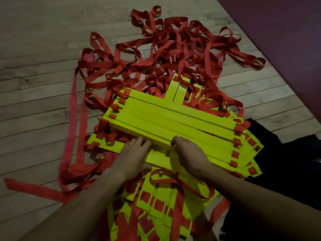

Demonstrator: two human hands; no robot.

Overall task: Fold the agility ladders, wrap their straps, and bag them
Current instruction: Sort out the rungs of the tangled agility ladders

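Rungs: flat neon-yellow plastic ladder rungs [173,119] stacked on the wooden plank floor [43,49].
Straps: tangled red webbing straps [165,54] behind them.
Left hand [133,157]: fingers straight, pressing the stack's near edge.
Right hand [189,153]: fingers curled over a rung.
Writing: none readable.

Two hands: the left hand [134,153] and the right hand [188,153]. Just beyond their fingers [144,142] lies one stack of yellow rungs [173,119], about five showing on top (the layers beneath cannot be counted). The red straps [166,54] form one tangle past it.
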